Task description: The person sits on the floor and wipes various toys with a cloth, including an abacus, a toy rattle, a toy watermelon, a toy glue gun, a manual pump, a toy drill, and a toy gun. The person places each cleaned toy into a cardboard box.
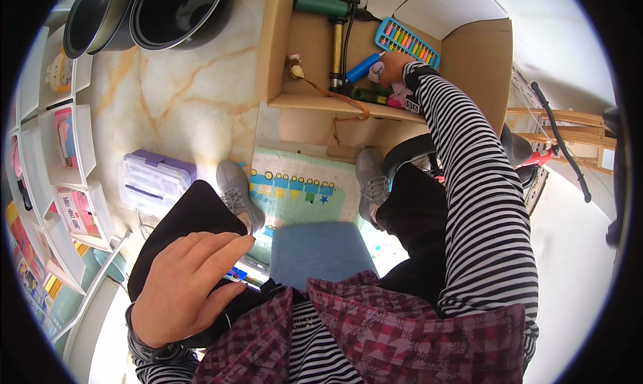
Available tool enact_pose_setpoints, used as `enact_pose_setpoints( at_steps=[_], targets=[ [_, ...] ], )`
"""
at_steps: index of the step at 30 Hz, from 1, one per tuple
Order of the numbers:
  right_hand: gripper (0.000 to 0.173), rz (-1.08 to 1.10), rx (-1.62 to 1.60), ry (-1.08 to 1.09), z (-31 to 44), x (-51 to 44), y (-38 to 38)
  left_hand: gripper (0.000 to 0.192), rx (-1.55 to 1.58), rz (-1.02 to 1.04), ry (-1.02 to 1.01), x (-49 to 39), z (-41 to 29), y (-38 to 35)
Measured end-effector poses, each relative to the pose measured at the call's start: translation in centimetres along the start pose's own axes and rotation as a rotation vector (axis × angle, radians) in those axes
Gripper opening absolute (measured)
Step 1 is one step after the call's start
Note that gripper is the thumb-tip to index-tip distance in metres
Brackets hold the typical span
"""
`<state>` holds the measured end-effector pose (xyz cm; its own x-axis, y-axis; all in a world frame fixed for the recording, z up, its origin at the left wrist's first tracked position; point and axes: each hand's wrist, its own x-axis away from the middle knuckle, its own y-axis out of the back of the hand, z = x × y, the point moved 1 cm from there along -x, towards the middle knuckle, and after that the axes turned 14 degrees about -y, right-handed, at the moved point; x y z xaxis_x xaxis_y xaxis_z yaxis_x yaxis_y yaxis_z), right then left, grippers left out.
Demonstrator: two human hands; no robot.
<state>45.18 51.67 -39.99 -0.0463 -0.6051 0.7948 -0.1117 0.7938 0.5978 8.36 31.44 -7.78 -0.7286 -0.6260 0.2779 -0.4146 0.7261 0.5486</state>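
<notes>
My right hand (394, 68) reaches into a cardboard box (275, 47), at a blue cylinder (362, 68) and a small pale purple item (376, 72); whether it grips either is unclear. Just beyond it lies a blue-framed toy abacus (408, 41) with coloured beads. Also in the box are a hand pump (338, 47) with a golden barrel, a green cylinder (320, 5), a dark green object (369, 95) and something pink (399, 95). A brown strap (346, 98) hangs over the box's near edge. My left hand (193, 283) is empty above my left knee, its fingers slightly bent.
Two black pots (178, 12) stand at the upper left. White shelf bins (70, 142) line the left side, near a clear, purple-edged plastic case (155, 180). A blue stool seat (321, 251) is between my legs, over a patterned mat (301, 193). A wheel (409, 150) is beside my right shoe.
</notes>
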Motion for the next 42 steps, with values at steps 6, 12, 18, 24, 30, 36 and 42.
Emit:
enact_pose_setpoints(
  at_steps=[6,12,18,24,30,36,42],
  targets=[
    [0.045,-0.17,-0.318,0.106,-3.2,0.0,3.2,0.05,0.011,-0.155,-0.086,0.2,-0.7,0.2],
    [0.033,-0.129,-1.067,0.38,-2.9,10.6,11.3,0.039,0.19,-0.43,-0.164,0.2,-2.2,-0.8],
    [0.045,-0.003,-1.267,0.739,2.7,26.9,13.7,0.039,0.687,-0.657,-0.074,-2.1,-1.6,-2.2],
    [0.052,-0.127,-1.096,0.857,7.9,37.4,9.2,0.055,1.019,-0.701,-0.211,-4.7,-3.3,-5.3],
    [0.031,-0.27,-1.256,0.689,8.0,42.0,6.0,0.044,1.388,-0.714,-0.332,-4.6,-4.3,-6.0],
    [0.03,-0.5,-1.632,0.883,9.7,43.9,4.4,0.039,1.602,-0.833,-0.4,-5.0,-5.1,-7.7],
    [0.033,-1.478,-0.602,0.923,15.5,41.5,-0.1,0.045,1.66,-0.785,-0.726,-4.4,-3.9,-10.2]
  ],
)
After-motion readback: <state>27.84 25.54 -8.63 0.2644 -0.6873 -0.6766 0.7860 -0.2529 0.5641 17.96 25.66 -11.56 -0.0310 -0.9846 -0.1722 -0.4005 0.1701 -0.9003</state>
